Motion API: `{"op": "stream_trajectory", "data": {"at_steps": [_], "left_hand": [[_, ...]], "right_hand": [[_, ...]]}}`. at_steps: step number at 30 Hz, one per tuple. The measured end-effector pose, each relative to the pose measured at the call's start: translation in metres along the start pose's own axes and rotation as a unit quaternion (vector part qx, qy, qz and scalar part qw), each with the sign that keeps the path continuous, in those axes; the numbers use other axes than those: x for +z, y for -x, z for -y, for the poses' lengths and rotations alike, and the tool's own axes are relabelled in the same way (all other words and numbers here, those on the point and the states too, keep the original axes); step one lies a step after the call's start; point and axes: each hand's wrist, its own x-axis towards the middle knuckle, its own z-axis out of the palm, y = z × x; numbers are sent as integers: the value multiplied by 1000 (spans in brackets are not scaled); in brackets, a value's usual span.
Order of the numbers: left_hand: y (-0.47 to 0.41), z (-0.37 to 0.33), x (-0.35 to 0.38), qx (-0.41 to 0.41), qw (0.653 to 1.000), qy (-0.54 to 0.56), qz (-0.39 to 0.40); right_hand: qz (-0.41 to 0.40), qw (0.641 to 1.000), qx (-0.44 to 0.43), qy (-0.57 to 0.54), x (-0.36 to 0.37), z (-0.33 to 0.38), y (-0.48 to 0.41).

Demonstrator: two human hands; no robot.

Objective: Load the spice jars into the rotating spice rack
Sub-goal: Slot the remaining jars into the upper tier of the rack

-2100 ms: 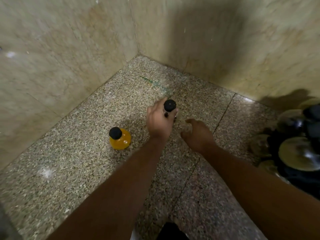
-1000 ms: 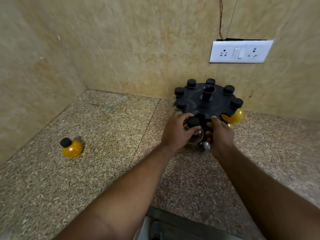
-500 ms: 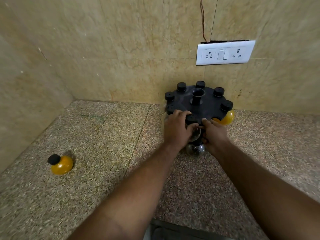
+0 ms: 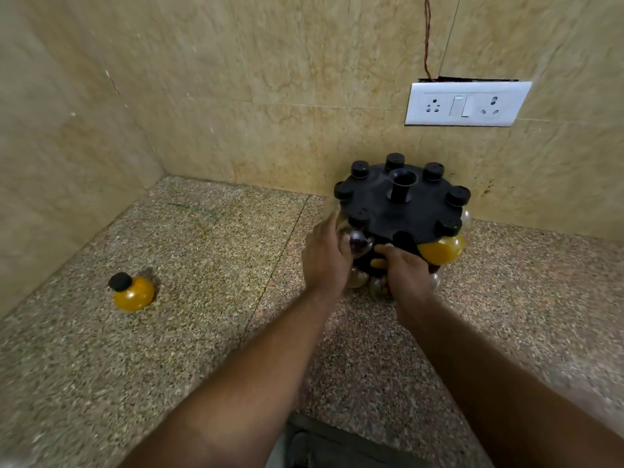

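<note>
Right, the spice rack [image 4: 398, 204] stands at the far side of the counter [image 4: 202, 332], close against the tiled wall [image 4: 270, 96], a ring of black caps poking up through its round top plate. At its near left edge sits a clear jar [image 4: 360, 243], and the left hand [image 4: 326, 260] has it, fingers and thumb wrapped round the glass bulb just under the plate. The right hand [image 4: 405, 273] is in tight beside it, fingers curled in beneath the plate's near edge. Whether they clasp the rack's body or one of the lower jars, I can't tell from this angle. Just to the right of that hand, a yellow jar [image 4: 440, 249] hangs in the rack's near right slot, touching the plate's rim. More clear jars peek out low down between the two wrists. Well off to the left, alone on the counter, a loose jar [image 4: 133, 293] of yellow powder stands with its black cap on. Up on the wall, right of the rack, there's a white switch plate [image 4: 467, 104], a thin wire [image 4: 428, 38] running up from it.
</note>
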Motion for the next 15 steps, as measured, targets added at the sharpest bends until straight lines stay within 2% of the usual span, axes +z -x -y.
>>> {"op": "stream_trajectory", "data": {"at_steps": [6,10,15], "left_hand": [[40,56,-27,-82,996,13,22],[61,109,-58,-156,988,14,4],[71,166,-98,-206,978,12,-31]], "right_hand": [[64,992,-35,101,40,-48,16],[129,970,-62,195,90,-71,27],[194,937,-101,271,155,-87,42]]}}
